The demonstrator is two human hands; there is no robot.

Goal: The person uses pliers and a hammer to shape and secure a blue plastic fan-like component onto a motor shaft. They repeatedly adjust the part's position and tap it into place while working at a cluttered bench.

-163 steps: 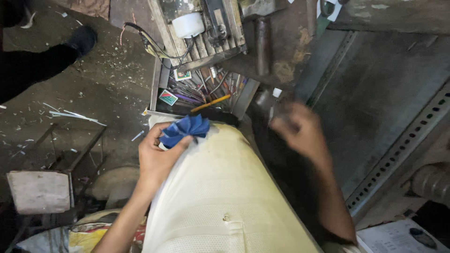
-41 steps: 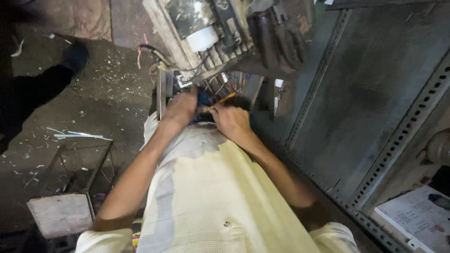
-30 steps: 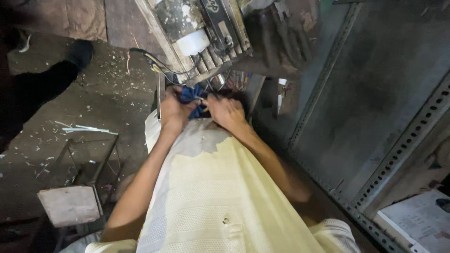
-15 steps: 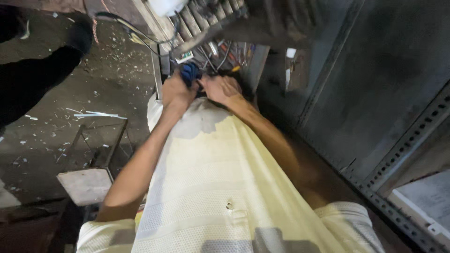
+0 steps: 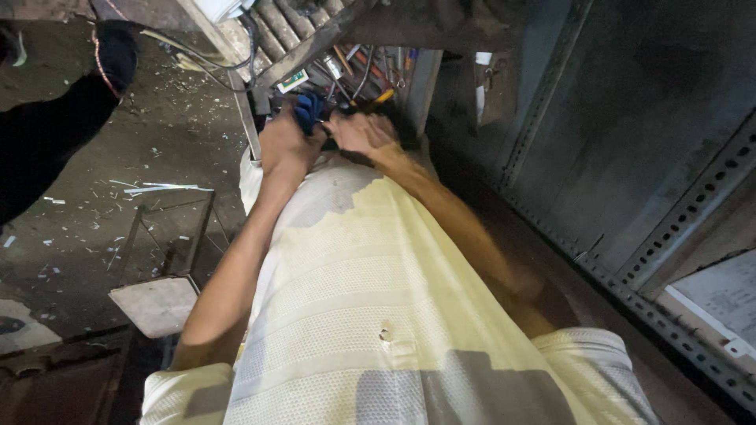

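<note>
Head view: the left hand (image 5: 285, 145) has its fingers clamped on a blue cloth (image 5: 309, 110), held just below the machine (image 5: 283, 31). The right hand (image 5: 358, 130) touches the cloth; its finger state cannot be determined.

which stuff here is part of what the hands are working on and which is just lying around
In hand:
- left hand gripping the blue cloth
- right hand beside it, touching the cloth
- open tray of tools and wires just beyond both hands

Lying about:
- small metal stool
- white scraps on the floor
- paper sheet on the slotted metal shelf
</note>
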